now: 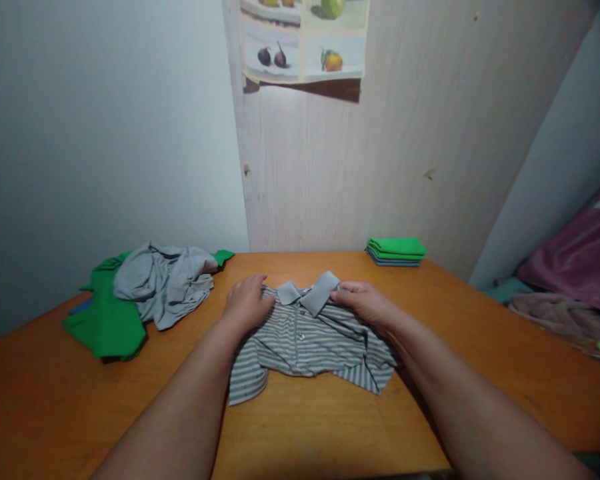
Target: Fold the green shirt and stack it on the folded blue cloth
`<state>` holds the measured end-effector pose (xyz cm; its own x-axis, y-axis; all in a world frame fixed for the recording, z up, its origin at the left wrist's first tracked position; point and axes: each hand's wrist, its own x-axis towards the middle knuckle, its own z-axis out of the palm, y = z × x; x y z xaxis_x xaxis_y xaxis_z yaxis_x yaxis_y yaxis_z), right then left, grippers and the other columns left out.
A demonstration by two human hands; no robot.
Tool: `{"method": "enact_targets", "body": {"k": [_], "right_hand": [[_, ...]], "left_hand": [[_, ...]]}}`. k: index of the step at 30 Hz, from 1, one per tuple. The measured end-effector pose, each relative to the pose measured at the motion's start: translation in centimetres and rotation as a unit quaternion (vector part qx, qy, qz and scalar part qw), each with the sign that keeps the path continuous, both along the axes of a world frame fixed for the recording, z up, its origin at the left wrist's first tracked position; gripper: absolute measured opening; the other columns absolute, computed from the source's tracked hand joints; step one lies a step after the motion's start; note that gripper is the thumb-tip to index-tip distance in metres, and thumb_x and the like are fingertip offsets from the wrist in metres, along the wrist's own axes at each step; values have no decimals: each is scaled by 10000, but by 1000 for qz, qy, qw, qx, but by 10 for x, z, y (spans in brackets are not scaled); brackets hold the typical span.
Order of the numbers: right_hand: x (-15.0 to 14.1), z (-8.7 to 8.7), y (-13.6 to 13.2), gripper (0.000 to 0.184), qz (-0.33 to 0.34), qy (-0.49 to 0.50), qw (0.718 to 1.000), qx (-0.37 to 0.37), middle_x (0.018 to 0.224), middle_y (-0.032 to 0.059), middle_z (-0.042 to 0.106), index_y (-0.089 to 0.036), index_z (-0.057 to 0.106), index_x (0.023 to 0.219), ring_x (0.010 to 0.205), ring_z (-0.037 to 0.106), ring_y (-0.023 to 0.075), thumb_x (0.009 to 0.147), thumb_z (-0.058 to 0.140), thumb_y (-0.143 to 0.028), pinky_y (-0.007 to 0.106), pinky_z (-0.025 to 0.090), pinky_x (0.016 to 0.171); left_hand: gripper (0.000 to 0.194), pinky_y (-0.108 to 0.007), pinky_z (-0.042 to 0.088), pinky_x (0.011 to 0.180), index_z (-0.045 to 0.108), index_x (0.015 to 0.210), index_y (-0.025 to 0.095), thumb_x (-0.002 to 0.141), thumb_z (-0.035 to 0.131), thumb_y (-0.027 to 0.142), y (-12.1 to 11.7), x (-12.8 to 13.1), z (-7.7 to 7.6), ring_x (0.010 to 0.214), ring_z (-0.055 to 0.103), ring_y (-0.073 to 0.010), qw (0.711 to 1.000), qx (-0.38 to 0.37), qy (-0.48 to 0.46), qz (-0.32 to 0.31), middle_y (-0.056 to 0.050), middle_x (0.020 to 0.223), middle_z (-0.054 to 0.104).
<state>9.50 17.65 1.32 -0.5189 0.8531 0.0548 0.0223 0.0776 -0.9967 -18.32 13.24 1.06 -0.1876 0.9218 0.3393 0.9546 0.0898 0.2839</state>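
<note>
A small grey-and-white striped polo shirt [305, 340] with a plain grey collar and a buttoned front lies on the table, collar pointing away from me. Its lower part is bunched up, and both short sleeves spread toward me. At the shirt's left shoulder, my left hand [250, 303] grips the fabric, thumb on top and the other fingertips partly hidden. My right hand [363, 300] pinches the right shoulder beside the collar, with its thumb over the cloth.
On the wooden table [300, 427], a crumpled grey garment [167, 277] lies over a green one [113, 323] at the left. Folded green and blue-grey clothes [396, 249] are stacked at the back right. A wall stands behind, and pink fabric [575, 247] lies beyond the right edge.
</note>
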Motion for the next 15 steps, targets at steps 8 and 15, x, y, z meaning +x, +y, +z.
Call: {"method": "enact_targets", "body": {"k": [8, 15], "right_hand": [[20, -1, 31, 213, -209, 42, 977, 30, 712, -3, 687, -189, 672, 786, 671, 605, 168, 644, 686, -347, 248, 431, 626], [24, -5, 39, 269, -229, 93, 967, 54, 744, 3, 723, -195, 707, 842, 711, 642, 200, 629, 682, -358, 271, 462, 664]], "left_hand": [[559, -460, 459, 916, 600, 1296, 205, 754, 619, 342, 6, -27, -8, 1223, 580, -400, 992, -77, -17, 101, -187, 1350, 634], [46, -352, 443, 749, 649, 663, 202, 675, 621, 236, 7, -36, 2, 854, 652, -304, 983, 0, -174, 52, -91, 763, 710]]}}
